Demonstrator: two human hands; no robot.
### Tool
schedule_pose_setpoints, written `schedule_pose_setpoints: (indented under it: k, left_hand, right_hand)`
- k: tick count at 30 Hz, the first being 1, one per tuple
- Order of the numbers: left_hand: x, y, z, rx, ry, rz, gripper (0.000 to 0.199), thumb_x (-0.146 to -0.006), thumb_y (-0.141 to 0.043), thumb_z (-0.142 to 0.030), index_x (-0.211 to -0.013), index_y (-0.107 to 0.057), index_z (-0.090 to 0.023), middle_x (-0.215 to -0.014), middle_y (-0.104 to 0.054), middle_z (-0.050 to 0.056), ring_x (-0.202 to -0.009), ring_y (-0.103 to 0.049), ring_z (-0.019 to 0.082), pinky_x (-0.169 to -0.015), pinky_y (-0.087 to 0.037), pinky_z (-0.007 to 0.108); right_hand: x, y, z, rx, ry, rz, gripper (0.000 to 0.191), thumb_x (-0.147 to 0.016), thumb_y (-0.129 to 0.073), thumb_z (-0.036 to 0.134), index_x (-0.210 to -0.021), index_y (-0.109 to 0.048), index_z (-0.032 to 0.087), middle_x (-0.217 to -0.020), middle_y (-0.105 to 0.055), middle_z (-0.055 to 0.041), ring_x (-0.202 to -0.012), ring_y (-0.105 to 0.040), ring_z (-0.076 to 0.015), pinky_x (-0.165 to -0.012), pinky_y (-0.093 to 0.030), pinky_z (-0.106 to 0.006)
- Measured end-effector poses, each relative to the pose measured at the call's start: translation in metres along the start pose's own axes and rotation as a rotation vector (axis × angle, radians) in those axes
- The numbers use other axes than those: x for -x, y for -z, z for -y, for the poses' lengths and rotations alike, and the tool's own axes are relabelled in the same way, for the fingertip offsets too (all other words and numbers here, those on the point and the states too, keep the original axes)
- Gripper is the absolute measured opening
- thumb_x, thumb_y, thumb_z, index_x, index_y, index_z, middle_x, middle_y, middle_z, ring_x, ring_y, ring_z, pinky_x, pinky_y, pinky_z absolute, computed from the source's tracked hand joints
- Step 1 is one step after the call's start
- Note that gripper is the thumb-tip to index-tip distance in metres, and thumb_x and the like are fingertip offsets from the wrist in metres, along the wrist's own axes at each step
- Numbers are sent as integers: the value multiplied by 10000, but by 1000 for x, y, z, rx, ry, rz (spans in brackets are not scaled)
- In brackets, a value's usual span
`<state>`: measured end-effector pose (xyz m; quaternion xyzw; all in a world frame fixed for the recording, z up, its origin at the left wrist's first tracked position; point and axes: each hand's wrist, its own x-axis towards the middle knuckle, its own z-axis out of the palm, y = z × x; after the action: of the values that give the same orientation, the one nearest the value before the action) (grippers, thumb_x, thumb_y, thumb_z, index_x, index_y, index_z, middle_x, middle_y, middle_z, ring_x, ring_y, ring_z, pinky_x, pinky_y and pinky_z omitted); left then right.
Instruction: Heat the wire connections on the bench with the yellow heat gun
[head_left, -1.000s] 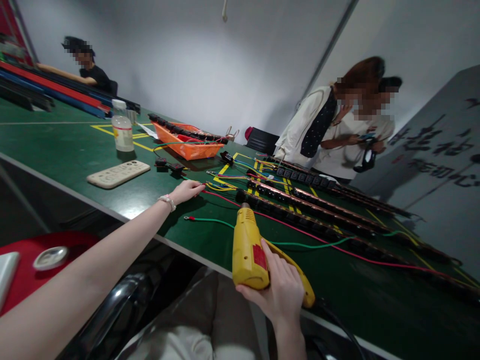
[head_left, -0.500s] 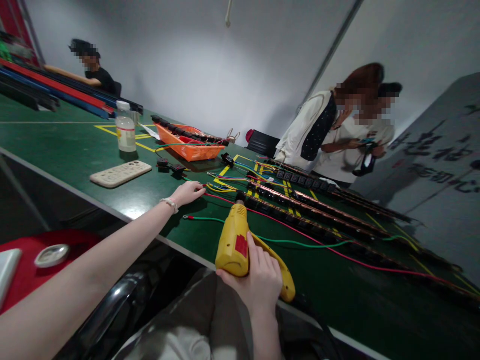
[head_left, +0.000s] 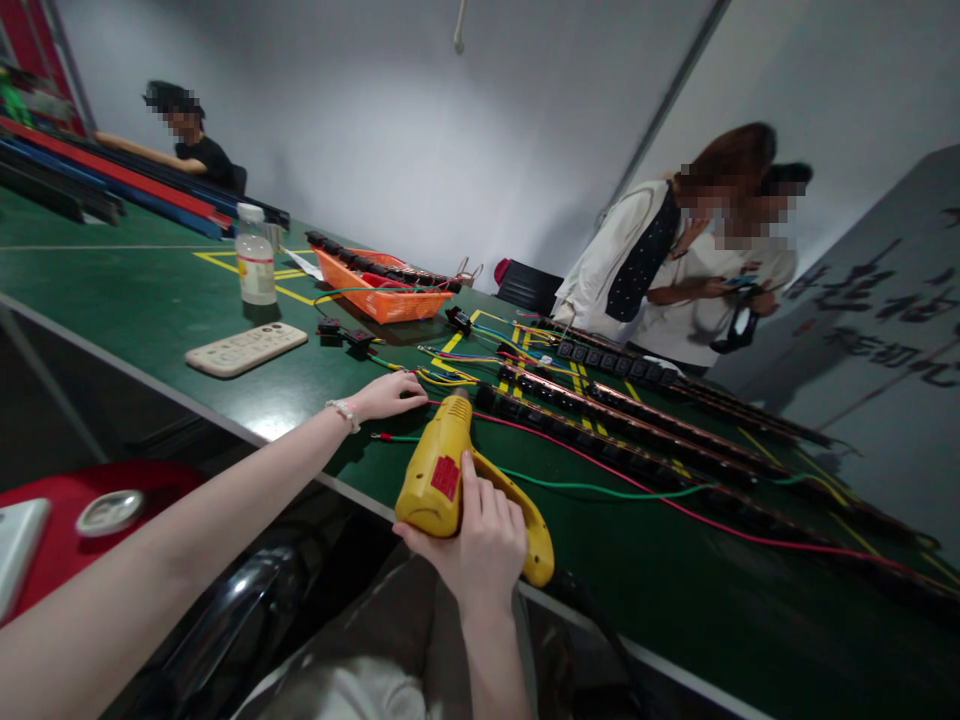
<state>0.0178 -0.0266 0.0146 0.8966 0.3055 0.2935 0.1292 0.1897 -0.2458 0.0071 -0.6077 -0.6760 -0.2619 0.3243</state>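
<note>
My right hand [head_left: 484, 535] is wrapped round a yellow heat gun [head_left: 435, 475] with a red label, its nozzle pointing away over the wires. To its left, my left hand [head_left: 390, 395] is closed at the end of the red wire [head_left: 540, 432], beside the yellow wires [head_left: 450, 378]; its fingertips are partly hidden. A green wire [head_left: 600, 488] with a ring terminal runs behind the heat gun. Long black strips [head_left: 600, 440] with copper bars lie beyond the nozzle, to the right.
On the green table [head_left: 135, 290] are a cream phone [head_left: 246, 350], a bottle [head_left: 256, 262] and an orange basket [head_left: 382, 298] of parts. Two people stand at the back right; another sits at the far left. A red stool [head_left: 172, 480] is at lower left.
The heat gun in my right hand has moved left, its nozzle now nearer my left hand. My left hand has shifted slightly right along the wires.
</note>
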Motion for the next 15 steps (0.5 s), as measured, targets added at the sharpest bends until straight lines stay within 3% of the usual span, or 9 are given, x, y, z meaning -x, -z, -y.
schedule_pose_setpoints:
  k: [4, 8, 12, 15]
  left_hand:
    - [0, -4, -7, 101, 32, 69, 488, -865, -394, -511, -609, -610, -155, -656, -567, 3, -607, -479, 110, -654, -387, 236]
    - [1, -8, -10, 143, 43, 98, 475, -824, -448, -518, -535, -527, -151, -545, -471, -22, -562, -409, 99, -585, -344, 218]
    - [3, -10, -14, 174, 4, 168, 405, -798, -509, -475, -569, -564, -146, -599, -513, -12, -582, -436, 103, -586, -357, 215]
    - [4, -8, -21, 177, -68, 174, 353, -805, -524, -458, -682, -629, -144, -774, -573, 19, -669, -504, 120, -649, -408, 223]
  right_hand:
    - [1, -2, 1, -4, 14, -11, 1030, -643, -330, 881, -1291, -488, 96, -822, -585, -77, -753, -510, -204, -696, -308, -353]
    - [2, -4, 1, -9, 18, -11, 1021, -647, -341, 875, -1287, -491, 93, -834, -584, -85, -761, -512, -209, -701, -312, -355]
    - [3, -5, 1, -15, 16, -18, 1047, -633, -314, 893, -1290, -491, 96, -835, -584, -93, -764, -514, -212, -706, -316, -353]
    - [3, -5, 2, -15, 8, -13, 1076, -606, -305, 912, -1287, -496, 101, -828, -589, -88, -753, -511, -210, -711, -317, -352]
